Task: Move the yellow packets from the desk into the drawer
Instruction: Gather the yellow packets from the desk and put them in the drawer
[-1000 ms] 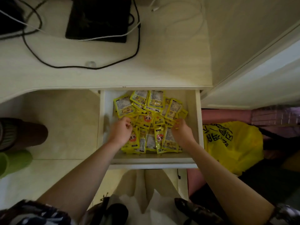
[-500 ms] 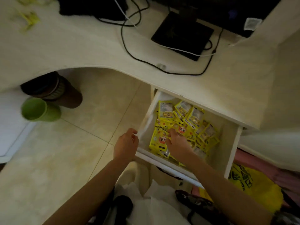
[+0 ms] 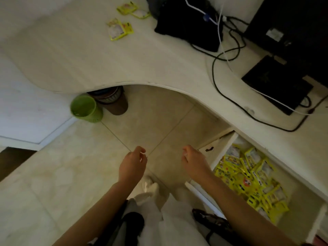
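Note:
Several yellow packets lie heaped in the open white drawer at the lower right. More yellow packets remain on the pale desk: one pair at the top centre and another pair farther back. My left hand hangs over the floor tiles with its fingers loosely curled and nothing in it. My right hand, also loosely curled and holding nothing, hovers just left of the drawer's side.
A green bin and a brown bin stand on the floor under the desk's curved edge. Black devices and a monitor base with trailing cables occupy the desk's right half.
Both hands have come out of the drawer and moved left over the floor. The view has swung left, bringing the packets on the desk into sight.

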